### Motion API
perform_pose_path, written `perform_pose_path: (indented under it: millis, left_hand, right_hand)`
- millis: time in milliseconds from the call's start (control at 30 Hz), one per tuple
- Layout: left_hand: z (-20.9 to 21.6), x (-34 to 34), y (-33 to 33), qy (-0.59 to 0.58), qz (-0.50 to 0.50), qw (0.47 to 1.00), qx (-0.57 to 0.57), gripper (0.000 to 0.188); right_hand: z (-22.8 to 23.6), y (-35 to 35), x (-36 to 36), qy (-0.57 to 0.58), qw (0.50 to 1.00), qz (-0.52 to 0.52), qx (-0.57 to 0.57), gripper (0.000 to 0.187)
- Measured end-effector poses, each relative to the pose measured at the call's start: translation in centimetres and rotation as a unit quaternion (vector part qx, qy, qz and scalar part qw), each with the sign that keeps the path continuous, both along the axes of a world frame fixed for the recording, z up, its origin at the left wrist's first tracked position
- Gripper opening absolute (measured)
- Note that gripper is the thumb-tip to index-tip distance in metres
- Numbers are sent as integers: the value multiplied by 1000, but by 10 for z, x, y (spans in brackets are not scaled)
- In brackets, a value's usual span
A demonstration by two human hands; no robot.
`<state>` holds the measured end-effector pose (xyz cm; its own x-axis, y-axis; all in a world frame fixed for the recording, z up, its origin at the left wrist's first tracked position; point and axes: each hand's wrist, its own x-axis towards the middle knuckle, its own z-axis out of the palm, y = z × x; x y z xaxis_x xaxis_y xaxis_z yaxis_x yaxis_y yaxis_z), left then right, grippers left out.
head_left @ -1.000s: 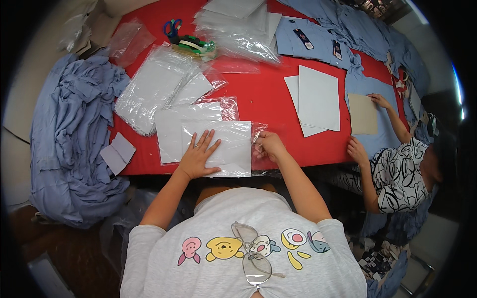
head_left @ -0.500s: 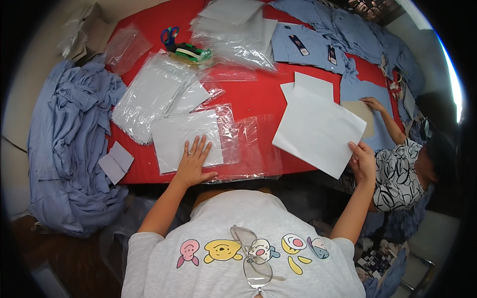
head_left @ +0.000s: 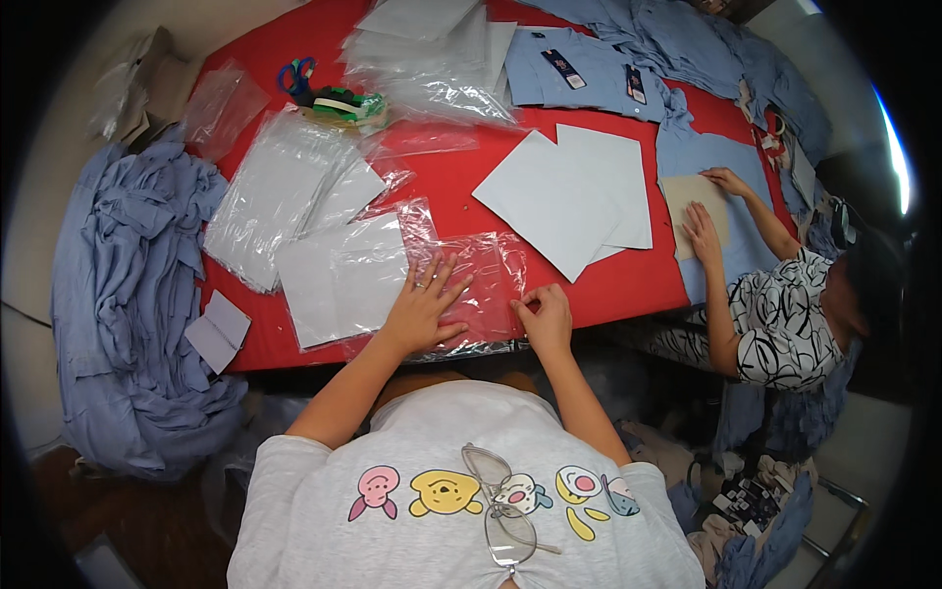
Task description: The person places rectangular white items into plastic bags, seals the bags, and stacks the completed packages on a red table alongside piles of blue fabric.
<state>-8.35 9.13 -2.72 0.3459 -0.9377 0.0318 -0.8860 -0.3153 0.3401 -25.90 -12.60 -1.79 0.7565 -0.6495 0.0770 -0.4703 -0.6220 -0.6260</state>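
Note:
My left hand (head_left: 424, 312) lies flat with fingers spread on a clear plastic bag (head_left: 481, 280) at the table's near edge. Beside it, partly under the film, is a white sheet (head_left: 339, 280). My right hand (head_left: 545, 319) is closed in a pinch at the bag's right edge; whether film is between the fingertips is too small to make out. Farther right, loose white sheets (head_left: 543, 201) overlap at different angles on the red tabletop. A stack of bagged white sheets (head_left: 275, 191) lies to the left.
Scissors (head_left: 296, 77) and tape rolls (head_left: 343, 106) lie behind the stack. More plastic bags (head_left: 422, 64) and folded blue shirts (head_left: 579, 74) are at the back. Heaped blue garments (head_left: 132, 304) border the left. At right, a co-worker's hands (head_left: 703, 231) rest on tan board (head_left: 697, 211) over blue cloth.
My right hand has put a white sheet down among the loose ones and moved left to the bag's edge. My left hand has slid right, from the white sheet onto the clear film.

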Motion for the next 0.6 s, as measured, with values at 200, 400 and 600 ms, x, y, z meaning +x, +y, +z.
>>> perform_pose_path:
  millis: [200, 400, 600]
  left_hand:
    - [4, -5, 23, -13, 33, 999, 21, 94]
    - [1, -14, 18, 6, 55, 998, -35, 84]
    - [-1, -19, -1, 16, 28, 998, -54, 77]
  right_hand:
    - [34, 34, 11, -23, 983, 34, 176, 37]
    - [39, 57, 11, -71, 969, 232, -52, 68]
    - [24, 42, 11, -31, 987, 145, 57, 56]
